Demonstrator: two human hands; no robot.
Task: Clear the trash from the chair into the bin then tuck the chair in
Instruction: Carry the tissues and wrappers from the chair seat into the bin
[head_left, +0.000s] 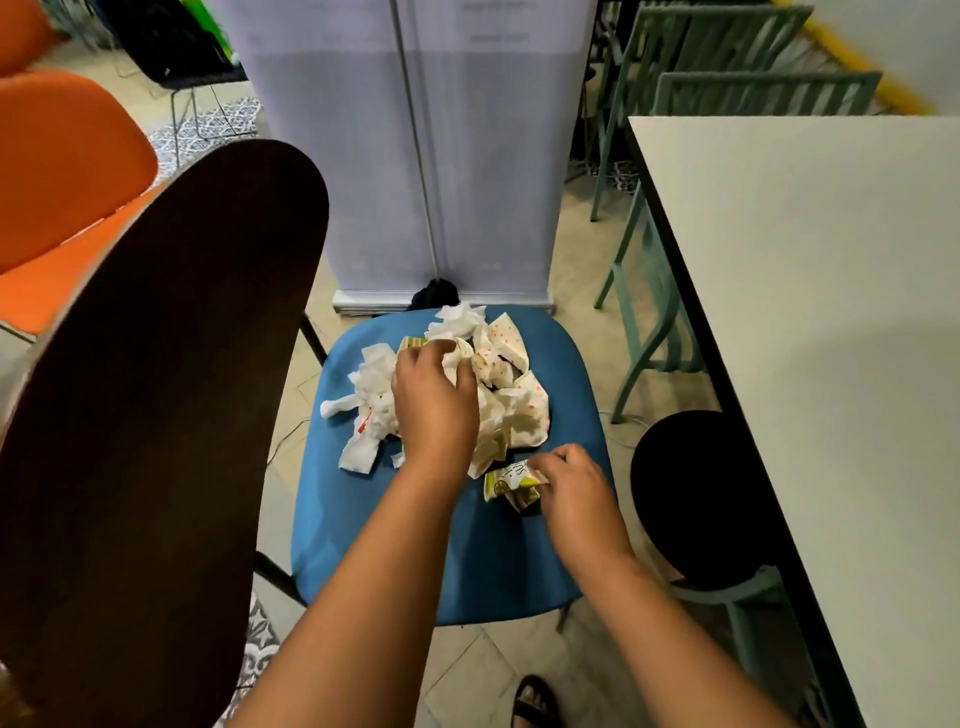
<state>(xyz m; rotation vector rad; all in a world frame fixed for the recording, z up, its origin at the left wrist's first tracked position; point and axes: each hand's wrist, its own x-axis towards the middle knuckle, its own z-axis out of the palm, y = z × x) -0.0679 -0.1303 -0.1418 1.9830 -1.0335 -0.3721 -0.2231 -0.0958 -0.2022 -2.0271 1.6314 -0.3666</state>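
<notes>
Gripping crumpled paper trash (498, 410) on the blue chair (415, 545) — left hand (434, 405) curled in the pile, right hand (571, 488) pinching a wrapper (511, 483) (yellow-green print).

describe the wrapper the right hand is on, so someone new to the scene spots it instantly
Start at the blue chair seat beside the white table. Near its right edge, the right hand pinches a small crumpled wrapper. It lies just apart from the main pile and, unlike the white napkins and dotted paper, is printed yellow-green.

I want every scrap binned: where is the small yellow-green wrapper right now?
In the head view, the yellow-green wrapper lies on the blue chair seat, near its right edge, pinched by the right hand.
</notes>
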